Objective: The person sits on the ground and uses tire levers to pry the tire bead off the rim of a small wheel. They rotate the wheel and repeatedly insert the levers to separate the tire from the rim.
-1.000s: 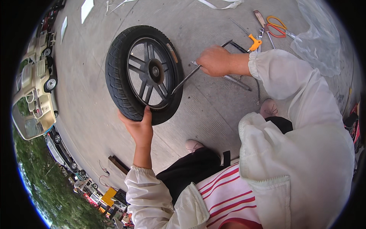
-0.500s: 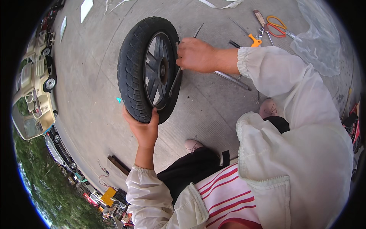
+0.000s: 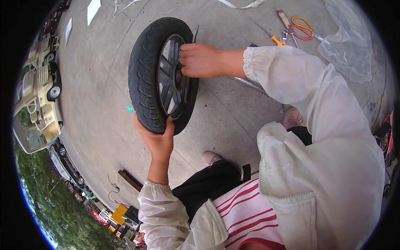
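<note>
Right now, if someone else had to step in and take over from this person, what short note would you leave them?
Left hand: grips the lower tread of the black wheel, holding it upright on its edge on the concrete ground.
Right hand: closed at the hub side, on a thin metal bar.
Scissors and other hand tools lie beyond.
Done: wheel stood up. Left: the work at the rim.

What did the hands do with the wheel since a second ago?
The wheel turned from facing the camera to nearly edge-on, upright. The right hand moved from the metal bar on the ground onto the rim by the hub. The left hand kept gripping the tyre's lower edge. Tools stayed put.
</note>
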Motion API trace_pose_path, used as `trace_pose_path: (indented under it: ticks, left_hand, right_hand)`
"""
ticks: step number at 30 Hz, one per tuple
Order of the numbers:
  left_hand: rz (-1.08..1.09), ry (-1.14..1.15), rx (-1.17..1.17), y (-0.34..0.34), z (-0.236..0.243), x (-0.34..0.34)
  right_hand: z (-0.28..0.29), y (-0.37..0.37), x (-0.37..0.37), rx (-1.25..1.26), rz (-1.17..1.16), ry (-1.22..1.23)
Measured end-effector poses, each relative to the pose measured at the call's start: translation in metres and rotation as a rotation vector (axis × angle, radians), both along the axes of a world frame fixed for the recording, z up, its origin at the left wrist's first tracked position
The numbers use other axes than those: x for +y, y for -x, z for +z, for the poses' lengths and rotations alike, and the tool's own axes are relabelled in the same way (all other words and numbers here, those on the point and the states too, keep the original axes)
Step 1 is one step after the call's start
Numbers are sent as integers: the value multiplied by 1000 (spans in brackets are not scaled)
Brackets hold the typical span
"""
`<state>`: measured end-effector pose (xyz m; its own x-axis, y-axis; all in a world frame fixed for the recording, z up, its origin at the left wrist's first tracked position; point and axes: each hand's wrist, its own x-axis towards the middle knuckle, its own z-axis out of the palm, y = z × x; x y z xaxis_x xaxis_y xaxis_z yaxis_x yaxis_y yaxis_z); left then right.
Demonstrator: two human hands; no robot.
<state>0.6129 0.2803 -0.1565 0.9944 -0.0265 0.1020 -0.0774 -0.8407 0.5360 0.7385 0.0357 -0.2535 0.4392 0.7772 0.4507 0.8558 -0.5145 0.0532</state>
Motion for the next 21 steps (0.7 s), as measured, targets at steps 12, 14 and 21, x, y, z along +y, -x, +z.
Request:
trace_pose_path:
  ticks: [12,14,21]
  left_hand:
    - [9,28,5,-1,0,-6]
    - [7,20,1,0,1,-8]
    - [-34,-2,-19,1,2,-14]
  right_hand:
    - [7,-8,6,1,64,-34]
    - [9,-8,7,-17,74,-37]
    - [9,-4,6,-22,64,-39]
